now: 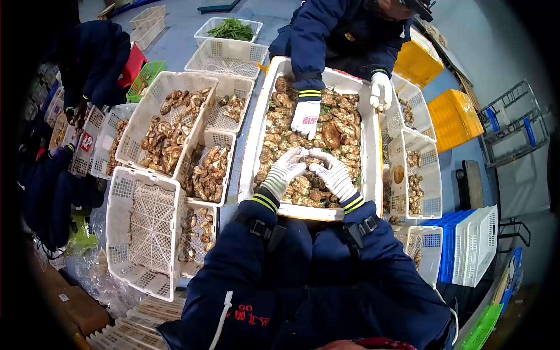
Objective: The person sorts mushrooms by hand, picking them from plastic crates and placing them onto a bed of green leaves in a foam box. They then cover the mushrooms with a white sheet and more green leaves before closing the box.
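A white foam box [249, 166] full of brown and cream mushrooms [331, 134] stands right in front of me, with some green bits among them. Over its near half, my left hand [284, 171] and my right hand [332, 173], both in striped white gloves, meet with fingers curled. Between their fingertips is a small brown mushroom [310, 161], partly covered by the gloves. Across the box, a co-worker's gloved hand [305, 119] rests on the mushrooms. That person's other gloved hand [381, 91] is at the box's right rim, pinching a small pale piece.
White plastic crates with mushrooms flank the box, including a large crate [166, 125] at left. A bare-bottomed crate [149, 224] tilts nearby. Green leaves fill a crate [233, 29] at the back. Yellow bins [452, 119] and a cart [516, 125] stand right. Other people work at far left.
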`<state>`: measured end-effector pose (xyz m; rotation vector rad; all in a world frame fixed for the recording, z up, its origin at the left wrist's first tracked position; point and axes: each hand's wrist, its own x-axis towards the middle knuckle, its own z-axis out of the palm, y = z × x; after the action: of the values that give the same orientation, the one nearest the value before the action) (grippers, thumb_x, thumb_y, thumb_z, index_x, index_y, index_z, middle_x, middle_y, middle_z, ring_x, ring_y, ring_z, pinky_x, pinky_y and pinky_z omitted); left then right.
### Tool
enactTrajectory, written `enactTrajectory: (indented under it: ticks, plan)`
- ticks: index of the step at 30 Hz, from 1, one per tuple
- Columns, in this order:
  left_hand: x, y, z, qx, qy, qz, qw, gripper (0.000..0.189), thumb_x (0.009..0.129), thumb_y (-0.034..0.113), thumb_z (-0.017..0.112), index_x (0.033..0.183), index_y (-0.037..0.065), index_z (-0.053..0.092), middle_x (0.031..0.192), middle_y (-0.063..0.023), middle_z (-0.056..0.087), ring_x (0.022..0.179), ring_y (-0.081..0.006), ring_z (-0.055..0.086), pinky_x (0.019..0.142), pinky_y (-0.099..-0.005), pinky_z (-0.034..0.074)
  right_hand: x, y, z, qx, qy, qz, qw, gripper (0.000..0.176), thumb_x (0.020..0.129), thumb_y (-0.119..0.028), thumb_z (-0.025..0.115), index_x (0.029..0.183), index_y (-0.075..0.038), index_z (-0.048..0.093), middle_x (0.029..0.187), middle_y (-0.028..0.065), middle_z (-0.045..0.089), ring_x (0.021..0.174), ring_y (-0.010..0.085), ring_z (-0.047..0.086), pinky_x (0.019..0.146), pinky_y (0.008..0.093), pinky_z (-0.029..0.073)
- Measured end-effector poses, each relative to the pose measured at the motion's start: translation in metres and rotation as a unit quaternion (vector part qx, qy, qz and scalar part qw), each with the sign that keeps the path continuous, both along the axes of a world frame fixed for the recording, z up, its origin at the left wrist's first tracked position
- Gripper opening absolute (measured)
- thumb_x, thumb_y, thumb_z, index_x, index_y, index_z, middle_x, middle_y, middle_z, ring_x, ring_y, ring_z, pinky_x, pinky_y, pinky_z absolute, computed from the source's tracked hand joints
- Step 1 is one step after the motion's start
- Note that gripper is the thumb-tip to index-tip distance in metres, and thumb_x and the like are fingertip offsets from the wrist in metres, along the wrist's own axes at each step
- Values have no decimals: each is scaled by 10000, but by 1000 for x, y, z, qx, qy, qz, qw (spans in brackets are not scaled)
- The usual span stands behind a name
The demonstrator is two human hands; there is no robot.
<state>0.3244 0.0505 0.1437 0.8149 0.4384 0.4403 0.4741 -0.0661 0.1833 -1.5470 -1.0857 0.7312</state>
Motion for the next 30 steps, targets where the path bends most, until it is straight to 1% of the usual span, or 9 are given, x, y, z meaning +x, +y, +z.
enactTrajectory:
  ticks: [5,8,9,12,17,18,21,25,30]
  plan:
    - [-3,3,-2,-139,2,38,990,535,999,241,601,1451,35,403,1362,-175,519,1200,-296,574,1017,-417,497,-13,6,22,0,-29,-101,994,386,919,-116,707,1282,-22,617,857,-19,591,720,45,506,630,206,460]
    - [11,2,-49,-142,6,26,990,496,1036,279,515,1439,12,406,1330,-183,541,1142,-311,598,1005,-426,495,-55,24,64,64,73,-68,993,359,924,-96,684,1268,-14,621,922,12,657,778,60,574,680,218,503]
    - [10,9,-87,-130,-32,-17,991,478,1053,286,472,1439,12,408,1332,-184,540,1127,-312,600,1002,-416,496,-63,27,68,-36,92,-34,995,396,937,-88,666,1313,-4,576,1067,62,651,958,133,622,851,279,511]
    - [-54,-13,10,-437,-203,279,831,665,1006,551,377,1406,28,467,1315,-178,578,1162,-359,580,989,-453,491,-130,39,99,30,19,141,989,432,931,-116,684,1334,-21,559,1075,72,653,958,158,628,860,284,509]
    - [-26,-12,-3,-39,3,244,969,745,996,610,290,1367,1,507,1292,-189,585,970,-325,634,871,-423,526,-153,31,84,109,-126,170,971,417,920,-113,698,1306,-18,569,1087,125,652,966,199,633,898,326,502]
    - [-17,0,-22,-89,1,255,963,600,1021,480,372,1379,15,494,1286,-198,586,1023,-321,633,910,-418,520,-134,25,80,-22,-99,174,979,420,921,-112,695,1312,-25,572,1142,129,656,1035,214,636,944,333,491]
    - [-1,18,-36,-123,82,293,945,443,1008,225,551,1411,63,460,1265,-177,599,1089,-336,629,944,-416,521,-67,25,58,10,-184,30,982,326,938,-82,606,1259,-27,620,1132,163,682,1021,276,664,901,328,522]
    - [7,28,-72,-158,90,262,948,417,997,196,567,1395,115,472,1263,-152,606,1081,-334,641,895,-431,544,41,13,-7,-266,-231,-25,936,258,936,-113,614,1182,-69,677,1018,191,711,926,310,683,845,372,527]
    - [6,17,-41,-147,124,144,971,393,998,248,572,1357,98,516,1229,-132,634,1065,-282,651,908,-406,541,62,12,-57,-346,-302,68,886,335,893,-278,708,1151,-64,696,1013,180,721,951,325,691,847,395,528]
